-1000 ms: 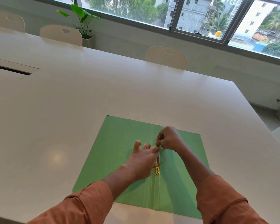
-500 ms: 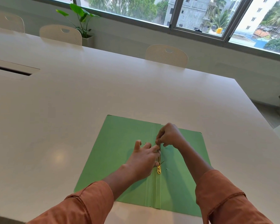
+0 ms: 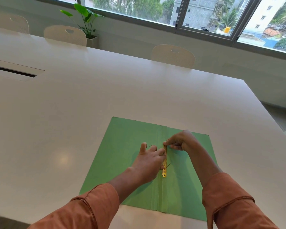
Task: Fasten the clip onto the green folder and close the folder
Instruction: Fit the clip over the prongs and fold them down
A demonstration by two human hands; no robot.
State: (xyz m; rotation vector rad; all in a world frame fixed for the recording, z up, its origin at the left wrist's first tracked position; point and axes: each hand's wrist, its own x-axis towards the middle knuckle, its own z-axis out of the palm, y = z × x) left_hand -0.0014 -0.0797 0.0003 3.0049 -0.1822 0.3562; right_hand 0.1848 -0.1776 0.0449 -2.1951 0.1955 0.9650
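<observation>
On the white table (image 3: 73, 113), the green folder (image 3: 122, 154) lies open and flat, both covers spread, with its spine fold running away from the person. At its left cover, the left hand (image 3: 149, 164) rests palm down with fingers spread, its fingertips (image 3: 162, 152) touching the inner edge of the clip (image 3: 164, 169); it clamps nothing and serves as a hold-down. A thin wire-like prong shows near the thumb, too small to identify with certainty.

The clip is a gold metal bar lying along the spine fold, long axis parallel to the fold. Its near end is exposed; a thin prong stands tilted up beside that end, judged not yet folded down.

To the right, the right hand (image 3: 180, 141) has its fingers drawn together in a pinch at the far end of the clip. Whether it grips the bar itself or a prong at that end cannot be told.

Both hands touch the clip; the right is at the far end, the left alongside the middle. The fastening step is judged still in hand, with closing the folder to follow. The next move likely calls for pressing along the bar's long axis toward the person.
</observation>
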